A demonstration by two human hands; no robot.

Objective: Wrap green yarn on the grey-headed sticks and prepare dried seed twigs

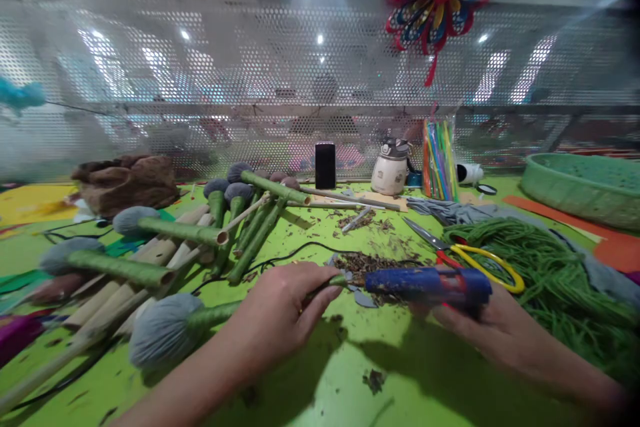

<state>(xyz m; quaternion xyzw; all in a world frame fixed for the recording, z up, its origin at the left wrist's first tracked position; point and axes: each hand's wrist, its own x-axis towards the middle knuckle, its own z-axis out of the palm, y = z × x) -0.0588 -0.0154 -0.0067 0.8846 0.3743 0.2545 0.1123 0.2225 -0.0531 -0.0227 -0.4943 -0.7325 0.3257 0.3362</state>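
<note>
My left hand (283, 310) is closed round a green-wrapped stick (215, 313) that ends in a grey fluffy ball (160, 332) on the left. Its other end sticks out past my fingers toward the right. My right hand (483, 327) grips a blue hot glue gun (425, 283), its nozzle touching the end of the stick. Both hands hover just above the lime-green table (330, 373).
Several finished green sticks with grey balls (150, 230) and bare bamboo tubes (110, 300) lie at the left. Yellow-handled scissors (465, 253) and green yarn (545, 267) lie on the right. A green basin (585, 187), straws (439, 160), a cream kettle (391, 168) and a black box (325, 165) stand behind.
</note>
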